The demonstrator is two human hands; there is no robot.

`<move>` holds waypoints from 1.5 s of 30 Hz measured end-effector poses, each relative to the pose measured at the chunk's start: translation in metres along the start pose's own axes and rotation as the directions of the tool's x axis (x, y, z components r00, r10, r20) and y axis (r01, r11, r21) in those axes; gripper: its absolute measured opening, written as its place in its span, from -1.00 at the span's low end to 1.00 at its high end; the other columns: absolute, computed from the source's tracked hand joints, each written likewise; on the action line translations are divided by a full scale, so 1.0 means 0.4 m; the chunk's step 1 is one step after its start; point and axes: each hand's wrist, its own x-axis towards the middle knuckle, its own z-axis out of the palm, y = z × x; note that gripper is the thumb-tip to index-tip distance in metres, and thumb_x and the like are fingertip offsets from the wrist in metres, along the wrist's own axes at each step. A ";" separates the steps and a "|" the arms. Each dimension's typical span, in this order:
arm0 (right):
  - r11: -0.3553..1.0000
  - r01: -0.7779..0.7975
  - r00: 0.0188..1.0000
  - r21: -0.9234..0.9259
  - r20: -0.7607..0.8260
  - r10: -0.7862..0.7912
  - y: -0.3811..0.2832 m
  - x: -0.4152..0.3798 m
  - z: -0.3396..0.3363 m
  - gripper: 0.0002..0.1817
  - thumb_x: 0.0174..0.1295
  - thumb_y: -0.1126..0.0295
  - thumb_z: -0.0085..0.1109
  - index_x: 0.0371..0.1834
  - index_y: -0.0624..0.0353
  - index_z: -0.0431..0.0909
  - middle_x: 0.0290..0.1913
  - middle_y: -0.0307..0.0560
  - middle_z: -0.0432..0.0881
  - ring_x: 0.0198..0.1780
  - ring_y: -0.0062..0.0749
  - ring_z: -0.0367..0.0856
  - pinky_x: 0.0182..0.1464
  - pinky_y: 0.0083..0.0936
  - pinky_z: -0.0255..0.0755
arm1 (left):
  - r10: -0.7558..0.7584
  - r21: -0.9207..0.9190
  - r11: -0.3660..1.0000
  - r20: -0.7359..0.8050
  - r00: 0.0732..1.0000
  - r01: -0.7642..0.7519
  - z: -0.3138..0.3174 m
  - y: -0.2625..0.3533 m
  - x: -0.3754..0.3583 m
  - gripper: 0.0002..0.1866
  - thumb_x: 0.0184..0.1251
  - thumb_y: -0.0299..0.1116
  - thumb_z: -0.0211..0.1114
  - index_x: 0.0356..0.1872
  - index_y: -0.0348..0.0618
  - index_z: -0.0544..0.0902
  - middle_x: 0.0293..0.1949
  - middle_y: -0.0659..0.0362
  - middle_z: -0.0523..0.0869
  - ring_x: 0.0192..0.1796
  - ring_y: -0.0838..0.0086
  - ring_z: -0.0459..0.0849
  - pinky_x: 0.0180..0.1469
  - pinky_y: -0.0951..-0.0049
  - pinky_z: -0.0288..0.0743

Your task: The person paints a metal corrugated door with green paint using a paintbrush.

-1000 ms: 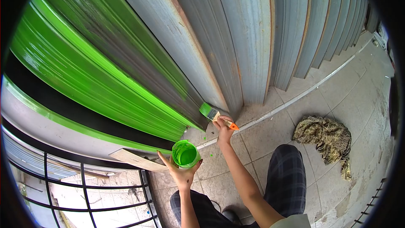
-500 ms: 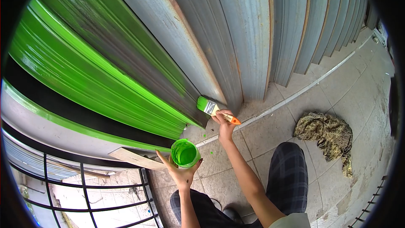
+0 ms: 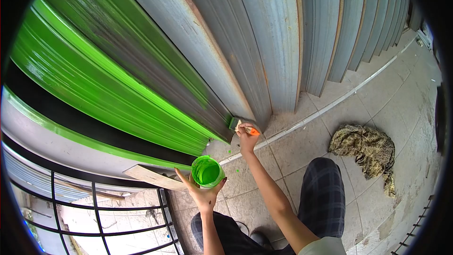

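My right hand (image 3: 247, 140) grips a paintbrush (image 3: 254, 131) with an orange-tipped handle. Its bristles are green and press against the lower edge of the folded metal shutter (image 3: 276, 42), where bare grey metal meets the painted part. Lower and to the left, my left hand (image 3: 204, 198) is wrapped round a tub of green paint (image 3: 206, 172) from below, its open mouth facing up. Green paint (image 3: 113, 99) covers the left panels, with a thin, streaky dark grey strip (image 3: 155, 78) between them.
A crumpled, paint-stained cloth (image 3: 365, 153) lies on the tiled floor (image 3: 302, 146) to the right. A flat board (image 3: 153, 178) leans near the black metal grille (image 3: 96, 208) at lower left. A pale floor rail (image 3: 339, 101) runs along the shutter's base. Small green drips spot the tiles.
My right hand has turned and moved slightly left, bringing the brush from a flatter pose to press on the shutter's lower edge. My left hand and the paint tub stay in place.
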 end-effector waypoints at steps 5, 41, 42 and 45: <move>0.969 -0.039 0.997 0.242 0.077 0.021 -0.170 -0.048 0.073 -0.83 0.12 0.57 0.27 -0.31 0.16 0.45 -0.25 -0.19 0.52 -0.20 -0.46 0.58 -0.13 -0.43 0.63 | 0.040 0.042 0.998 -0.003 0.999 -0.040 -0.004 -0.011 0.001 0.48 -0.44 -0.40 0.68 0.45 -0.20 -0.35 0.31 -0.22 0.20 0.23 0.06 0.39 0.31 0.14 0.24; 0.972 0.045 0.996 0.230 0.064 -0.061 -0.191 -0.047 0.171 -0.83 0.11 0.63 0.26 -0.38 0.14 0.46 -0.35 -0.25 0.56 -0.30 -0.57 0.59 -0.28 -0.58 0.57 | 0.031 0.033 0.999 0.004 0.999 -0.032 0.004 -0.044 0.009 0.49 -0.44 -0.40 0.68 0.44 -0.17 -0.38 0.16 -0.28 0.39 0.18 0.07 0.44 0.26 0.14 0.29; 0.959 0.077 0.987 0.274 0.114 -0.112 -0.253 -0.069 0.199 -0.82 0.12 0.60 0.29 -0.36 0.14 0.45 -0.33 -0.24 0.56 -0.25 -0.56 0.60 -0.22 -0.52 0.61 | 0.012 0.020 1.000 0.003 1.000 -0.012 0.005 -0.039 0.011 0.49 -0.44 -0.40 0.68 0.44 -0.17 -0.38 0.16 -0.27 0.39 0.18 0.07 0.45 0.26 0.13 0.29; 0.930 0.049 0.981 0.365 0.160 -0.114 -0.307 -0.076 0.229 -0.80 0.11 0.59 0.30 -0.36 0.12 0.43 -0.33 -0.26 0.53 -0.25 -0.52 0.60 -0.16 -0.39 0.64 | 0.082 0.126 0.989 -0.013 0.997 -0.080 0.005 -0.038 0.013 0.48 -0.44 -0.41 0.68 0.44 -0.18 -0.38 0.15 -0.25 0.40 0.17 0.07 0.46 0.26 0.14 0.29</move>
